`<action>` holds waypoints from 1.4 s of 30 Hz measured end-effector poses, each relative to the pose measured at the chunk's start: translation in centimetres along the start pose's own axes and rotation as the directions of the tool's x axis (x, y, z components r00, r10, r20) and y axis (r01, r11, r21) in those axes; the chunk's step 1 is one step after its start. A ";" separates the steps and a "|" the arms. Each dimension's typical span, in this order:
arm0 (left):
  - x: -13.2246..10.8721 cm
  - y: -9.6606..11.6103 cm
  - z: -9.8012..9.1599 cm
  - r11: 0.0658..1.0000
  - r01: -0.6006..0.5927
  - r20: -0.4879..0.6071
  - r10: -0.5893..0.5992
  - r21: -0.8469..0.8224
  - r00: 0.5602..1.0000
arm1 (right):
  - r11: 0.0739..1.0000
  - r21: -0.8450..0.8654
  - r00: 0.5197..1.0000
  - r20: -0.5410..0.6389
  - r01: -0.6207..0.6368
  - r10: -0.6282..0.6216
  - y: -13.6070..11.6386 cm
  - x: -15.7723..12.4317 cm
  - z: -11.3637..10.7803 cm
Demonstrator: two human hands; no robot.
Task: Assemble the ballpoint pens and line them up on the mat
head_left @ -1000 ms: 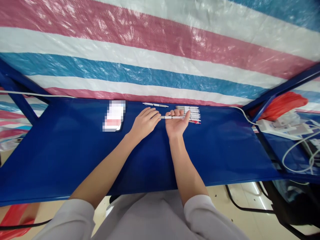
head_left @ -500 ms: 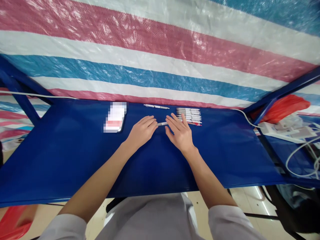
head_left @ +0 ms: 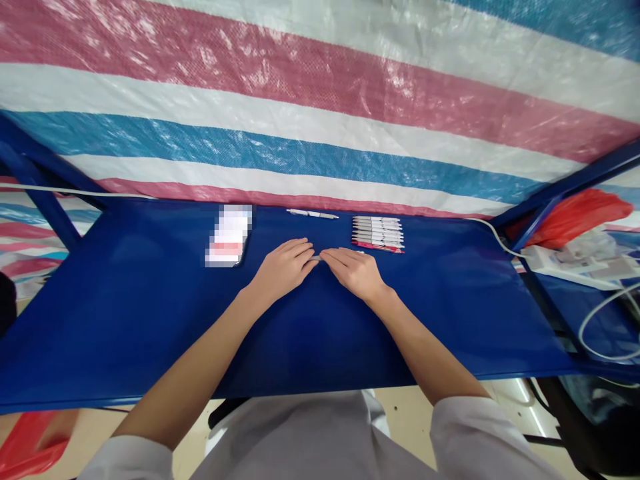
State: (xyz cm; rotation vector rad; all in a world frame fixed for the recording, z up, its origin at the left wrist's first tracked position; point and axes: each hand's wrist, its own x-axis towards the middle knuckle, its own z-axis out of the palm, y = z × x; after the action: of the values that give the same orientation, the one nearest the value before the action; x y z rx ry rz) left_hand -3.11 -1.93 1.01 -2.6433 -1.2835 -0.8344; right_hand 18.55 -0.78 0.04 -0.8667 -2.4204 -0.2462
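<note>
Your left hand (head_left: 285, 270) and right hand (head_left: 355, 272) are palms down, fingers close together. A gray pen (head_left: 317, 258) shows in the narrow gap between them, mostly covered; whether either hand pinches it cannot be told. Beyond your right hand lies a row of pens (head_left: 377, 230), the red pen (head_left: 377, 247) nearest you. Farther left on the blue table (head_left: 310, 347) are a lone pen (head_left: 313, 214) and a phone (head_left: 227, 237).

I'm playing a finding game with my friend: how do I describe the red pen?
On the blue table, look just beyond the right hand for a row of pens. The red pen lies along the row's near edge; its neighbours are white and grey.
</note>
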 end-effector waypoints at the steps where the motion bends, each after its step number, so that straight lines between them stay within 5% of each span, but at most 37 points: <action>1: -0.1 -0.2 0.1 0.999 0.046 0.001 -0.046 -0.009 0.999 | 1.000 0.002 1.000 0.022 -0.006 0.006 0.3 -0.2 -0.2; 5: -0.8 -1.0 1.0 0.982 0.189 0.053 -0.188 -0.007 0.981 | 0.993 -0.061 0.988 0.112 -0.101 0.108 1.7 -1.6 -1.5; 14: -1.9 -1.0 2.7 0.959 0.281 0.108 -0.282 0.025 0.953 | 0.953 -0.184 0.957 0.120 -0.241 0.265 4.3 -4.7 -2.4; 29: -2.3 -1.0 3.2 0.963 0.261 0.096 -0.266 0.060 0.959 | 0.910 -0.312 0.935 0.136 -0.274 0.328 4.8 -5.1 -2.6; 42: -2.2 -1.0 3.1 0.963 0.266 0.102 -0.270 0.047 0.957 | 0.843 -0.346 0.862 0.150 -0.412 0.484 4.2 -3.9 -2.5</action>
State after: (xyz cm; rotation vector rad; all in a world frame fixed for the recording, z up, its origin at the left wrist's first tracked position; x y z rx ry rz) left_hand -3.57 -1.88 -2.90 -2.5561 -1.6967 -0.7002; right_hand 24.86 -0.46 -0.10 -1.6618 -2.3262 -0.3565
